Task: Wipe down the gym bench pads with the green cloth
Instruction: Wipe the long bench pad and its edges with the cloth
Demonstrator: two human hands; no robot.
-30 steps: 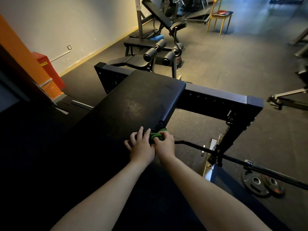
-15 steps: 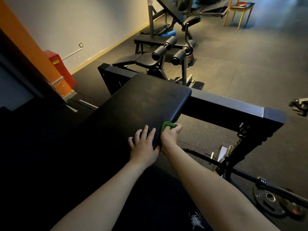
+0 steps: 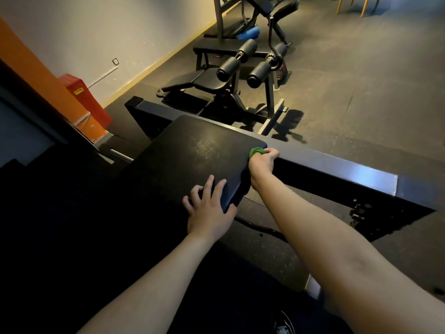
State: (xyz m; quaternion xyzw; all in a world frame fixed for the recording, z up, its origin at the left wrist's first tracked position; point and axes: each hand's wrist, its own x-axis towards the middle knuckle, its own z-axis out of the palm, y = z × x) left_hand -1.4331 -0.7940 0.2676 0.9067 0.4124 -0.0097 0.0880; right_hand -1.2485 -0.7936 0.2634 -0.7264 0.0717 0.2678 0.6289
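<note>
Two hands: both on pad (image 3: 192, 153).
Right (image 3: 262, 162): clenches cloth (image 3: 257, 151), scrubbing far corner.
Left (image 3: 208, 208): flat, fingers spread, bracing.

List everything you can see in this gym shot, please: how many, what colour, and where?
pad: one, black, centre, under both hands
cloth: one, green, at the pad's far right corner
frame: one, dark, crossing behind the pad
bench: one, black, with two rollers, beyond the frame
box: one, red, by the left wall
chair legs: yellow, top right; count unclear
left hand: flat on the pad's right edge
right hand: fingers gripping the cloth
</note>
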